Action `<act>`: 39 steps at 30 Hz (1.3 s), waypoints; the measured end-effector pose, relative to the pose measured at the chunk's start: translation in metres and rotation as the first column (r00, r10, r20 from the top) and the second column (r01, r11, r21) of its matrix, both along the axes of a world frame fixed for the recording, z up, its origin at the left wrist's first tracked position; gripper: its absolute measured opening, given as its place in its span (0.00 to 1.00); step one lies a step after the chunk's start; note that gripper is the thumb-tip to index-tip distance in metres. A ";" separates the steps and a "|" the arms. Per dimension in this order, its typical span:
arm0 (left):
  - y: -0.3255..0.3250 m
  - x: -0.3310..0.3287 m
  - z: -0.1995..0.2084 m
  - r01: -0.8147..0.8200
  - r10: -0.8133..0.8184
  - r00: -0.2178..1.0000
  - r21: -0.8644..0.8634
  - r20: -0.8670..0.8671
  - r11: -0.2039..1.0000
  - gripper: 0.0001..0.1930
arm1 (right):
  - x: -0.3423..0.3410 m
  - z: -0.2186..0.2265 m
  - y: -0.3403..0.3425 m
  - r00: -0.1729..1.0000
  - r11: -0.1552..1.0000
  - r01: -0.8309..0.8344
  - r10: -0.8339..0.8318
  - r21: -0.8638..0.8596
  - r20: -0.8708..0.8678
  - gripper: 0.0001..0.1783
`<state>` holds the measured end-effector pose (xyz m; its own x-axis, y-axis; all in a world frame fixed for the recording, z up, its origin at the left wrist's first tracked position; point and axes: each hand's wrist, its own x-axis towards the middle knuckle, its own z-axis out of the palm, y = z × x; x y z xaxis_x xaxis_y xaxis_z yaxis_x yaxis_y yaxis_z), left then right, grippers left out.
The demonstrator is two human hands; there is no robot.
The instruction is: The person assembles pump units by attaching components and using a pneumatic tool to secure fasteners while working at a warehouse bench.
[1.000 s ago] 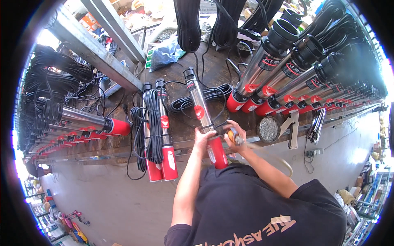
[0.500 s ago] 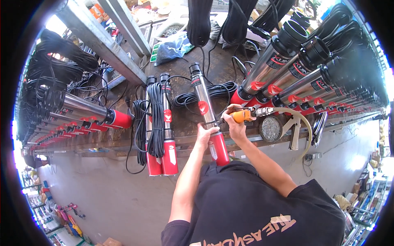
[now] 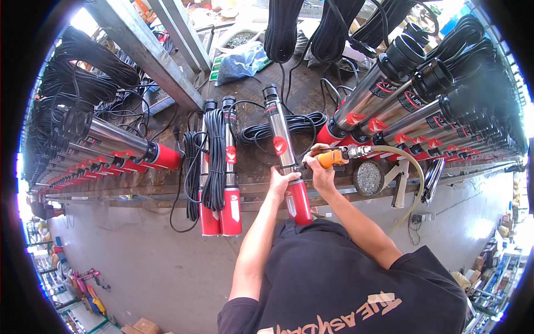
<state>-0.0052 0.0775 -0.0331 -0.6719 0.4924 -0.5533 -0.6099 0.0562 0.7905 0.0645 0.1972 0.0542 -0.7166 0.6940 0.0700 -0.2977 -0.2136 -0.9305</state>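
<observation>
Well, left of the pump (image 3: 280, 128), two more pumps (image 3: 232, 217) look further along, with cords (image 3: 213, 167) bundled on them. The left hand (image 3: 281, 182) grips the pump, which lies over a coil (image 3: 311, 121). Right of the pump, the right hand (image 3: 321, 177) grips an orange tool (image 3: 332, 158), tip near its side; that bit seems unfinished.

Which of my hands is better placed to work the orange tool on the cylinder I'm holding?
Your right, I'd judge: the right hand holds the tool with its nose toward the cylinder, while the left hand is busy gripping the cylinder near its red end.
</observation>
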 end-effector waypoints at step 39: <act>0.005 0.006 0.010 -0.028 0.028 0.999 -0.045 0.015 0.999 0.39 | -0.001 -0.025 -0.001 0.998 0.990 -0.058 0.057 0.131 0.013 0.13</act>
<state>0.0006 0.0823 -0.0231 -0.6761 0.4479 -0.5850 -0.6239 0.0743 0.7779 0.0635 0.1958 0.0288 -0.7560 0.6369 0.1510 -0.2801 -0.1062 -0.9541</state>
